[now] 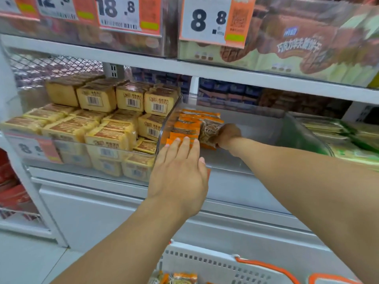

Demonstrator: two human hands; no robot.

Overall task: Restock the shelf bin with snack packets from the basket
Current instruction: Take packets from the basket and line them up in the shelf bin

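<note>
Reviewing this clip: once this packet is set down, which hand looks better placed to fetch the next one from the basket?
Probably the left hand: it is open at the bin's front edge, nearer the basket. The right hand reaches deep inside, gripping a packet.

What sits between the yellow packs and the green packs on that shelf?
In the head view, a clear bin, mostly bare, with orange snack packets stacked at its left end.

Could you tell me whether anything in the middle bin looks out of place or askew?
Nothing looks damaged or spilled. The orange packets fill only the left end of the bin, while the right hand is placing one more there.
</note>
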